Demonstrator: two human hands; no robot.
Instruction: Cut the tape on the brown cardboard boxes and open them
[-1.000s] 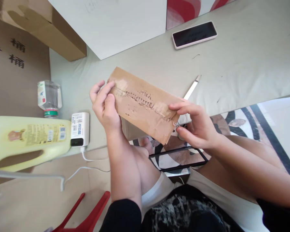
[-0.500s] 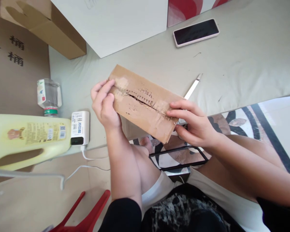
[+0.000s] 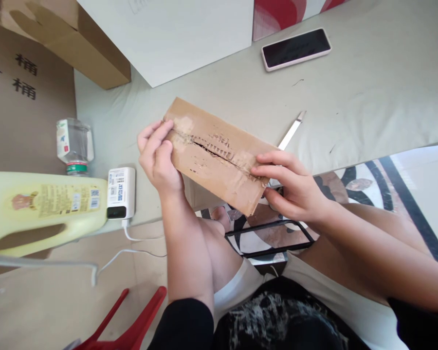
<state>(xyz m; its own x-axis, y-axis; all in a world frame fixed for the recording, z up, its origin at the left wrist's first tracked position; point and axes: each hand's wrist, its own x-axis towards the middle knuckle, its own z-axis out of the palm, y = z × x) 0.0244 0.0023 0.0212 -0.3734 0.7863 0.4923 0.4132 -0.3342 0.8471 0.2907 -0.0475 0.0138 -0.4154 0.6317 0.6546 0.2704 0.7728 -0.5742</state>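
Hands [image 3: 161, 163] [image 3: 296, 182] at opposite ends, cardboard box [image 3: 216, 158] between.

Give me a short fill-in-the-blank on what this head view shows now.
1. The ____ hand holds the end of the brown rectangular cardboard box nearer the slim silver metal tool.
2. The black-screened phone lies screen ____.
3. The thin cable plugged into the boxy power bank is ____.

Missing words: right; up; white.

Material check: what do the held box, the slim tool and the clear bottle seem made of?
Box: matte brown corrugated cardboard; torn patches bare its ridges.
Slim tool: probably smooth metal, from its pale silvery look, though plastic is possible.
Bottle: likely glossy plastic; it is see-through with highlights, but glass can't be excluded.
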